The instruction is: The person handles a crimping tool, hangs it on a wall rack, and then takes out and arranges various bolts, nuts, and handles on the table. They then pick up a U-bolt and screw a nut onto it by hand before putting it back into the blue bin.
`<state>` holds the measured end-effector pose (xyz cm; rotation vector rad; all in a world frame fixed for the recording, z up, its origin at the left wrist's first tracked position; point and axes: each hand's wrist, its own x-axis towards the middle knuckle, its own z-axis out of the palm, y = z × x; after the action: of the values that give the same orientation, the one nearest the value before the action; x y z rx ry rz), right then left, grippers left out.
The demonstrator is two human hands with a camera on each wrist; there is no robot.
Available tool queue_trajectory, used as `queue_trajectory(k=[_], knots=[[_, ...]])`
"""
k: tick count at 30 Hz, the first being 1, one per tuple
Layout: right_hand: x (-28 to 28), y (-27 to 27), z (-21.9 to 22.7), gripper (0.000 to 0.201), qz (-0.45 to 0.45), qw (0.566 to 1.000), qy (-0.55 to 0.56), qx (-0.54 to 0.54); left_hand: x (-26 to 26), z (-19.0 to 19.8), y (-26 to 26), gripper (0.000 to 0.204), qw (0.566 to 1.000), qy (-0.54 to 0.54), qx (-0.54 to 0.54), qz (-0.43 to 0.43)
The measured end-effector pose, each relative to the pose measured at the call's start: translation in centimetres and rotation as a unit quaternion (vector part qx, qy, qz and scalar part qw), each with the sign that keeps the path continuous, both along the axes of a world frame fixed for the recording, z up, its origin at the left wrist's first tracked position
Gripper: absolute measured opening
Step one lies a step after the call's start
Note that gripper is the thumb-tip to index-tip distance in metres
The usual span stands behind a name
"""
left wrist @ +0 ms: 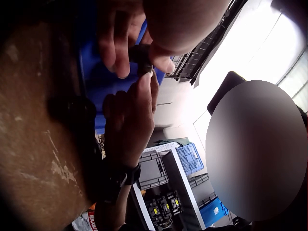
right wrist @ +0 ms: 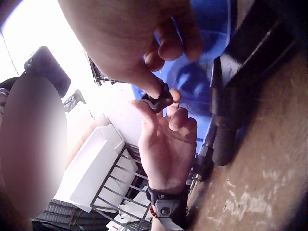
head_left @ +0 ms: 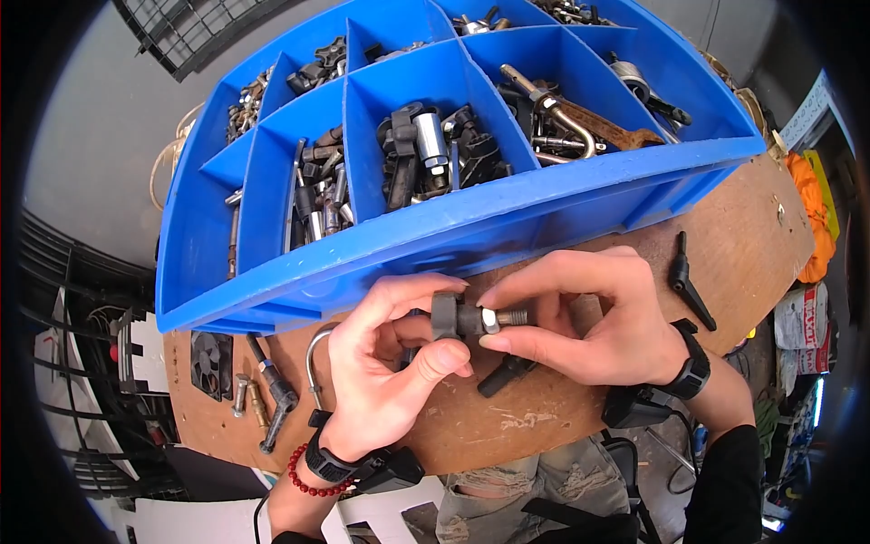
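Note:
Between the two hands, above the front of the wooden table, is a black knob with a threaded stud and a silver hex nut on it. The left hand pinches the knob's head between thumb and fingers. From the other side, the right hand has thumb and index finger at the nut, with the stud's threaded end pointing toward its palm. In the right wrist view the knob shows a lobed edge. Fingers partly cover the knob in the left wrist view.
Behind the hands stands a blue divided bin full of metal hardware. On the wooden table lie a black lever handle at right, another black handle below the hands, and a small fan, bolts and a ratchet-like lever at left.

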<state>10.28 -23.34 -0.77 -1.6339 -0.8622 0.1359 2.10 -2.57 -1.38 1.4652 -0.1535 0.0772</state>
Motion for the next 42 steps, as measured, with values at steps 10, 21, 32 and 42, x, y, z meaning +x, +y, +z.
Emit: queue_trajectory(k=[10,21,32,42], knots=[[-0.3,0.2,0.2,0.027,-0.01,0.999,0.038,-0.008,0.1,-0.1,0.0,0.046,1.0,-0.003,-0.002,-0.002],[-0.4,0.4,0.4,0.021,-0.025,0.999,0.042,0.006,0.1,0.0,0.0,0.047,1.0,-0.002,-0.005,-0.003],[-0.5,0.4,1.0,0.019,-0.022,0.998,0.065,-0.005,0.0,0.0,0.0,0.047,1.0,0.003,-0.003,-0.001],[0.0,-0.2,0.6,0.02,-0.006,0.999,0.049,-0.007,-0.1,0.1,0.1,0.046,1.0,0.007,0.004,-0.001]])
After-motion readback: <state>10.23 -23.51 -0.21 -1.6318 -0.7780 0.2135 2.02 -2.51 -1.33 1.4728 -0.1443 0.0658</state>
